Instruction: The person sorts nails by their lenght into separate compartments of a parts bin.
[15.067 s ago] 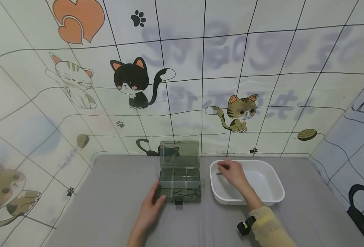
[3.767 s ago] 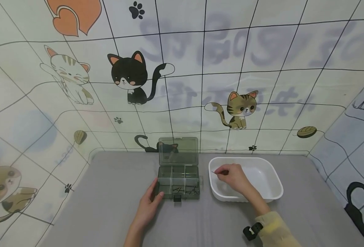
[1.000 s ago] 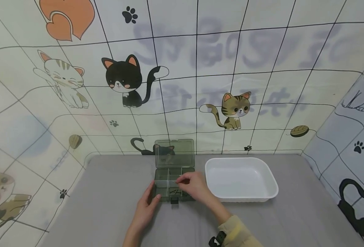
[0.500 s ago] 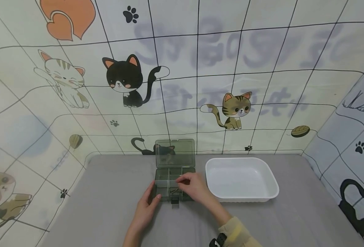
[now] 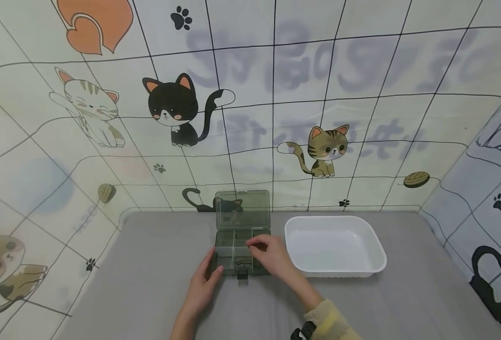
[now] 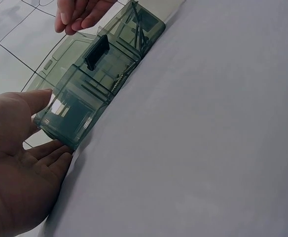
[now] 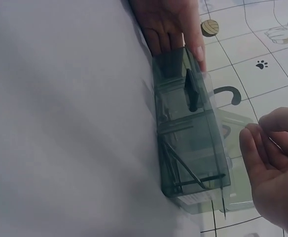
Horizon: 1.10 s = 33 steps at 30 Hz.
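A green see-through compartment box (image 5: 225, 262) stands on the grey cloth, its lid (image 5: 242, 210) raised at the back. My left hand (image 5: 200, 285) holds its front left corner, thumb at the front and fingers along the side. Several small screws (image 5: 244, 261) lie in the front middle compartment. Thin dark rods (image 7: 183, 165) show through the wall of the front right one in the right wrist view. Above the box hovers my right hand (image 5: 271, 255), thumb and fingertips drawn close together, with nothing showing between them in the right wrist view.
A white plastic tray (image 5: 335, 269) stands just right of the box. Behind the table (image 5: 157, 269) rises a wall sheet (image 5: 250, 118) printed with cats and grid lines. Another such sheet stands at each side.
My right hand has come from the white tray to the box, where screws now show in the middle compartment. Over the last second its fingertips shift slightly right. The left hand stays on the box.
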Each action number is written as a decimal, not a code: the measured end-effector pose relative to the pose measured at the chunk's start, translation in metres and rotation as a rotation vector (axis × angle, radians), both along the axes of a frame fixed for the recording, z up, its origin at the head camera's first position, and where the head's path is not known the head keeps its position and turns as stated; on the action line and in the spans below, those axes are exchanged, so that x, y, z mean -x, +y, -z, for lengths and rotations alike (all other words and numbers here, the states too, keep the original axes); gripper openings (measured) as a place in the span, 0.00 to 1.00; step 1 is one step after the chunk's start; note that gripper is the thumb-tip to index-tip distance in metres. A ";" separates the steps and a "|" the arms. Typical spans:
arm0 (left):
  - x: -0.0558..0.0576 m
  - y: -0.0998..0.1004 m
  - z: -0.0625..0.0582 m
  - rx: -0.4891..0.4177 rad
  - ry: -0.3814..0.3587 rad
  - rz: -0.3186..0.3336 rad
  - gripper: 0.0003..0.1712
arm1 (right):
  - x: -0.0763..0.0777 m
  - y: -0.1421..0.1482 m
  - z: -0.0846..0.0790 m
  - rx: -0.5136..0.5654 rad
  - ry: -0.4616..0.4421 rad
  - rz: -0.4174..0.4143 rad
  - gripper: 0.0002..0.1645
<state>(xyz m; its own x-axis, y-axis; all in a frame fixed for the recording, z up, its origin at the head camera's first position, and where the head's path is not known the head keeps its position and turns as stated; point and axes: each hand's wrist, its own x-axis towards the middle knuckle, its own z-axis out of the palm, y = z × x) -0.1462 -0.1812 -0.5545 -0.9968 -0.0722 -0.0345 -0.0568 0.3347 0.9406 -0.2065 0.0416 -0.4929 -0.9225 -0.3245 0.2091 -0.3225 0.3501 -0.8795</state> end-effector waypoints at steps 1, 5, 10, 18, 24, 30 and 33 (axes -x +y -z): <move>0.001 0.000 -0.001 0.003 0.010 0.001 0.35 | 0.001 0.001 -0.001 0.014 -0.001 0.004 0.07; 0.002 0.000 -0.002 -0.006 0.044 -0.001 0.35 | 0.006 0.007 -0.005 0.089 -0.002 0.036 0.08; 0.003 0.001 -0.004 0.000 0.048 -0.012 0.34 | 0.017 0.017 -0.010 0.129 -0.003 0.100 0.09; 0.000 0.003 -0.005 0.021 0.014 -0.040 0.33 | 0.019 0.027 -0.013 0.148 -0.064 0.150 0.10; 0.000 0.001 -0.009 -0.005 -0.015 -0.047 0.35 | 0.025 0.032 -0.013 0.105 -0.061 0.168 0.11; 0.015 0.006 -0.028 0.005 -0.058 -0.119 0.40 | 0.029 0.035 -0.014 0.127 -0.039 0.202 0.14; 0.026 0.010 -0.038 0.052 -0.030 -0.154 0.39 | 0.031 0.033 -0.016 0.141 -0.047 0.210 0.18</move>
<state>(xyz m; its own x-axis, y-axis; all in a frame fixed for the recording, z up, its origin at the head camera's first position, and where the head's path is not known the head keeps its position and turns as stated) -0.1727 -0.1716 -0.5160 -0.9724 -0.2263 -0.0567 -0.1392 0.3679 0.9194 -0.2376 0.0742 -0.4774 -0.9763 -0.0957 0.1943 -0.2137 0.2779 -0.9366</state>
